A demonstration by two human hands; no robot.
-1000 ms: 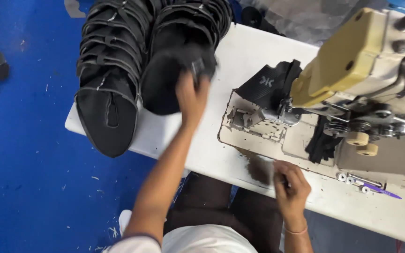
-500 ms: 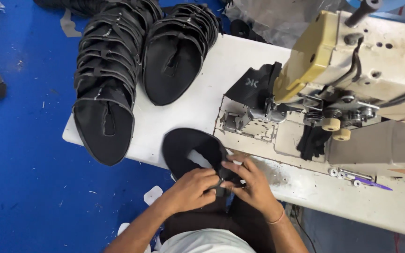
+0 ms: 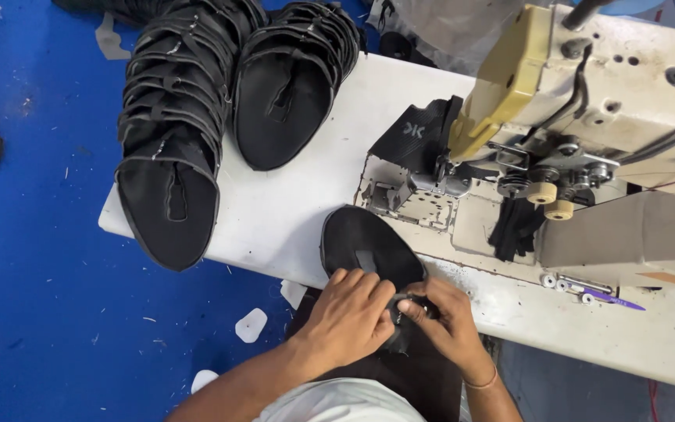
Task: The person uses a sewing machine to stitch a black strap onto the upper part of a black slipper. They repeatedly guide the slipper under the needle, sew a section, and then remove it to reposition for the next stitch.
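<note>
A flat black shoe-upper piece lies at the near edge of the white table, in front of the sewing machine. My left hand grips its near end from the left. My right hand pinches the same end from the right, fingertips meeting the left hand's. Two long stacks of similar black pieces lie further back: the left stack overhangs the table edge, the right stack sits beside it.
A cream sewing machine fills the right side, with a black piece under its needle area. A purple-handled tool lies near the right front of the table. Blue floor with white scraps lies to the left.
My left hand took a black piece from the right stack and brought it to the near table edge. My right hand joined it, and both now hold the piece's near end.
</note>
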